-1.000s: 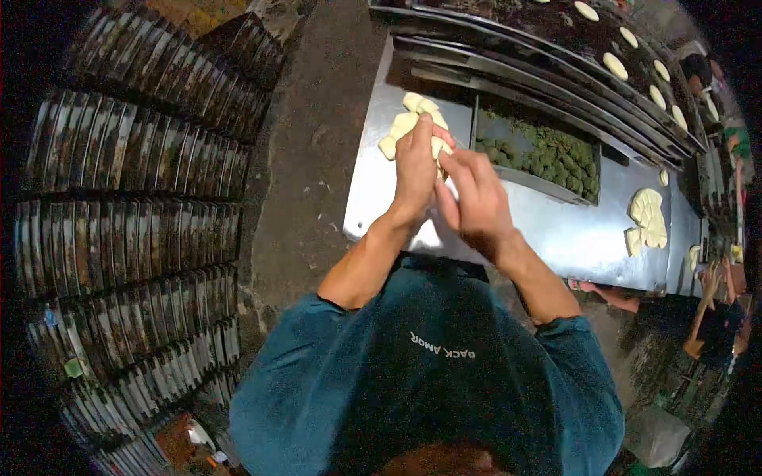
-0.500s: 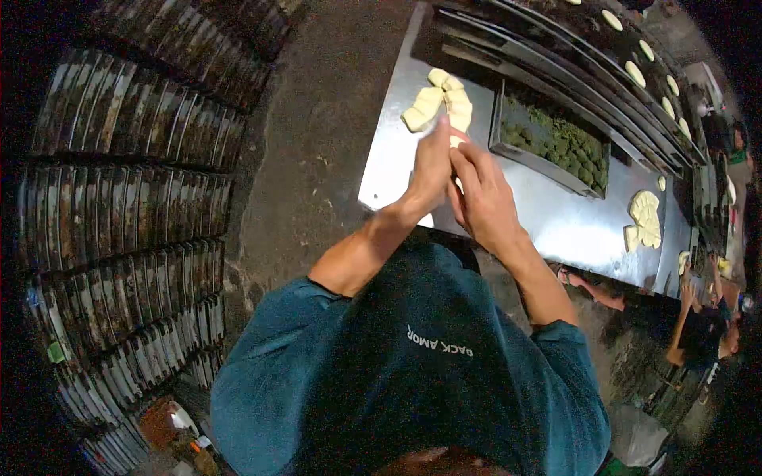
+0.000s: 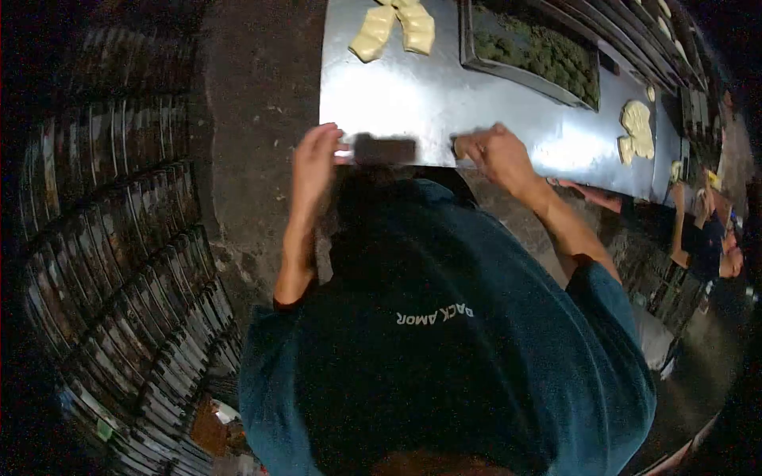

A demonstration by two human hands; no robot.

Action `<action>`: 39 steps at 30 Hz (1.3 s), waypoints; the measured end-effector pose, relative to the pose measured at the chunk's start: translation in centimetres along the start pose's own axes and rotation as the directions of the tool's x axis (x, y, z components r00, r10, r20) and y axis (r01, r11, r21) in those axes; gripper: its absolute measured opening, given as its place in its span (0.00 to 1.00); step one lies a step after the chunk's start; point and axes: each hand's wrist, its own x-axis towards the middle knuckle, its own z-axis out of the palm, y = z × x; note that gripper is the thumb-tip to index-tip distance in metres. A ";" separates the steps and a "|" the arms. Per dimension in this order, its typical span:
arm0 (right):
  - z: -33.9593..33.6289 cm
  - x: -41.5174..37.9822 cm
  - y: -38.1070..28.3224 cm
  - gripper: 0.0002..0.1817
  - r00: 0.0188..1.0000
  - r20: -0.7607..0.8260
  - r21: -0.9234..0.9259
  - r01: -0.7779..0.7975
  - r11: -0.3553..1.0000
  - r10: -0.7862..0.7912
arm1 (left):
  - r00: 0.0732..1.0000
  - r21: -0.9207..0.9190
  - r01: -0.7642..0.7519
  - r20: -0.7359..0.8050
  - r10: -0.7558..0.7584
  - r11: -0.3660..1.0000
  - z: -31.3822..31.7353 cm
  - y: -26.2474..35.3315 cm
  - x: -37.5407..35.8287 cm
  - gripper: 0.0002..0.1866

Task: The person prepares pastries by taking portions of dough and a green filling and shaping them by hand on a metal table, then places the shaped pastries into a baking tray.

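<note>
My left hand (image 3: 312, 165) is over the left front corner of the metal table, smeared by motion, its fingers stretched out and thumb apart. My right hand (image 3: 500, 161) hovers at the table's front edge with its fingers curled in to the thumb. A small brownish patch shows at those fingertips; I cannot tell what they hold. Between the hands a dark oblong patch (image 3: 385, 149) lies along the steel edge. Farther up, pale yellow dough pieces (image 3: 373, 35) form two scored strips, apart from both hands.
A metal tray (image 3: 530, 70) of green crumbly filling stands on the steel table (image 3: 508, 119). More dough (image 3: 637, 131) lies at the right, near another person (image 3: 706, 230) at work. Racks of stacked dark pans (image 3: 119, 278) fill the left side. Dough ovals line the machine at upper right.
Both hands have left the dough and come back to the table's front edge, moving apart. The view has shifted, so the table and dough sit higher.
</note>
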 end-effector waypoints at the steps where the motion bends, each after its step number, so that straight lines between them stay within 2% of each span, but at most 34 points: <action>1: -1.8 0.8 -0.7 0.08 0.986 -0.149 0.124 0.096 0.988 -0.077 | 0.997 -0.043 -0.005 -0.080 0.002 0.999 -1.6 -0.8 -0.3 0.15; 2: -3.1 1.7 -2.5 0.14 0.954 -0.295 0.185 -0.001 0.983 0.057 | 0.986 -0.086 -0.015 -0.165 0.000 0.996 -3.1 -1.9 -0.7 0.15; 4: -1.5 4.3 -1.9 0.22 0.854 -0.510 0.004 0.115 0.993 -0.097 | 0.959 -0.265 0.007 -0.273 -0.082 0.964 -5.9 -3.5 -1.8 0.14; 5: 0.8 5.4 -1.2 0.22 0.857 -0.505 0.007 0.120 0.993 -0.100 | 0.956 -0.267 0.011 -0.279 -0.088 0.964 -6.6 -4.0 -2.5 0.14; 7: 5.5 6.9 -0.5 0.28 0.958 -0.253 -0.358 0.038 0.933 -0.137 | 0.905 -0.240 -0.019 -0.417 -0.085 0.971 -7.5 -4.4 -3.7 0.14; 10: 6.8 8.0 0.7 0.29 0.948 -0.274 -0.292 0.081 0.953 -0.164 | 0.886 -0.245 -0.013 -0.453 -0.103 0.969 -6.1 -4.3 -3.3 0.14; 12: 7.2 7.3 0.8 0.29 0.948 -0.280 -0.260 0.078 0.963 -0.152 | 0.920 -0.245 -0.005 -0.381 -0.091 0.970 -3.4 -2.9 -1.6 0.14; 14: 6.5 7.2 0.5 0.28 0.946 -0.284 -0.179 0.105 0.978 -0.153 | 0.961 -0.118 -0.073 -0.274 0.039 0.990 -1.7 -2.3 0.3 0.14; 16: 4.5 5.8 -0.1 0.30 0.950 -0.299 -0.078 0.066 0.995 -0.087 | 0.964 0.013 -0.100 -0.247 0.100 0.995 -0.9 -1.8 2.0 0.14; 17: 5.2 5.5 0.6 0.30 0.953 -0.274 -0.162 0.084 0.983 -0.127 | 0.956 0.192 -0.058 -0.271 0.110 0.980 -0.3 0.9 2.1 0.16; 18: 6.5 5.1 1.3 0.31 0.958 -0.240 -0.241 0.098 0.965 -0.158 | 0.930 0.310 -0.136 -0.288 0.229 0.941 0.1 0.5 3.9 0.18; 19: 6.8 4.9 1.1 0.31 0.957 -0.262 -0.214 0.073 0.974 -0.129 | 0.924 0.302 -0.146 -0.298 0.239 0.942 1.2 1.0 5.6 0.18; 20: 6.7 5.4 1.0 0.31 0.950 -0.294 -0.193 0.047 0.980 -0.104 | 0.847 0.510 -0.308 -0.237 0.475 0.803 2.2 2.2 7.1 0.17; 21: 6.3 5.3 0.8 0.32 0.949 -0.298 -0.190 0.048 0.981 -0.104 | 0.837 0.572 -0.313 -0.210 0.505 0.758 3.4 3.8 8.5 0.16; 22: 6.6 4.9 1.0 0.32 0.943 -0.316 -0.197 0.045 0.979 -0.107 | 0.714 0.644 -0.433 -0.182 0.676 0.630 4.4 3.0 11.2 0.17; 24: 7.1 4.6 2.6 0.29 0.935 -0.323 -0.080 0.125 0.989 -0.145 | 0.707 0.830 -0.327 -0.102 0.700 0.452 6.2 3.3 14.2 0.19; 26: 3.7 1.7 1.7 0.24 0.999 -0.002 -0.029 0.054 0.998 -0.054 | 0.764 0.880 -0.231 -0.101 0.637 0.416 7.4 3.6 14.6 0.20; 28: 2.5 -0.2 2.9 0.19 0.987 0.158 0.010 0.027 1.000 -0.029 | 0.766 0.812 -0.376 0.001 0.643 0.447 7.5 2.2 15.5 0.19; 29: 1.5 -0.8 3.3 0.19 0.989 0.142 -0.006 0.036 0.999 -0.035 | 0.821 0.675 -0.435 0.026 0.570 0.596 7.6 2.7 13.8 0.17; 30: 0.2 -1.1 4.0 0.18 0.990 0.134 -0.019 0.048 0.999 -0.045 | 0.909 0.581 -0.368 0.060 0.412 0.726 8.1 4.6 10.9 0.15; 31: -1.6 -1.0 4.9 0.18 0.995 0.097 -0.035 0.027 0.999 -0.024 | 0.978 0.603 -0.207 0.099 0.185 0.771 8.0 5.2 9.0 0.14; 32: -3.5 -1.0 5.7 0.19 0.991 0.089 0.179 -0.116 0.977 0.101 | 0.974 0.520 -0.196 0.200 0.104 0.831 7.3 2.4 8.7 0.15; 33: -5.8 -0.7 6.4 0.21 0.972 0.107 0.387 -0.236 0.891 0.211 | 0.970 0.504 -0.170 0.236 0.055 0.847 6.8 1.3 7.4 0.14; 34: -9.7 -0.2 6.9 0.26 0.966 0.036 0.390 -0.251 0.886 0.258 | 0.968 0.328 -0.140 0.246 0.058 0.934 6.3 -0.9 6.6 0.13; 35: -11.6 0.7 9.8 0.29 0.950 -0.296 0.412 0.036 0.910 0.096 | 0.959 0.116 0.121 0.243 -0.146 0.986 6.4 -0.1 5.1 0.11; 36: -16.7 1.2 9.5 0.28 0.917 -0.300 0.504 -0.082 0.860 0.263 | 0.970 -0.130 0.147 0.213 -0.117 0.980 6.5 0.0 3.6 0.10; 37: -20.7 2.2 9.4 0.26 0.800 -0.575 0.370 0.068 0.927 0.170 | 0.977 -0.215 0.139 0.189 -0.098 0.967 7.2 1.4 2.5 0.10; 38: -23.6 3.7 11.3 0.25 0.728 -0.676 0.364 0.191 0.912 0.117 | 0.984 -0.299 0.123 0.161 -0.077 0.946 7.9 2.4 1.7 0.10; 39: -26.9 5.2 12.7 0.24 0.671 -0.738 0.286 0.217 0.933 0.070 | 0.987 -0.302 0.109 0.147 -0.067 0.947 8.2 2.5 1.9 0.10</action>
